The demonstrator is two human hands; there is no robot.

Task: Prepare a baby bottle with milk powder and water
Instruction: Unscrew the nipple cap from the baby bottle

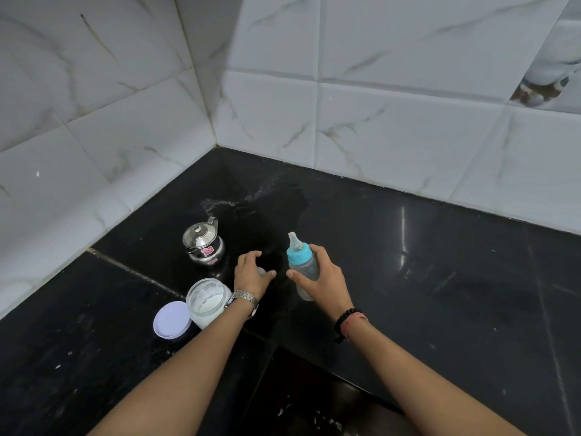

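My right hand (322,286) grips a clear baby bottle (300,255) with a blue collar and teat. The bottle is tilted a little and held just above the black counter (440,278). My left hand (248,275) is curled over a small clear cap (261,272), thumb and fingers around it, low over the counter to the left of the bottle. An open white jar of milk powder (207,302) stands beside my left wrist. Its white lid (172,319) lies flat to the jar's left. A small lidded steel water pot (203,245) stands behind the jar.
White marble-pattern tiled walls (377,121) meet in a corner behind the counter. A wet patch (251,199) marks the counter near that corner. The counter's front edge (314,363) drops away between my forearms.
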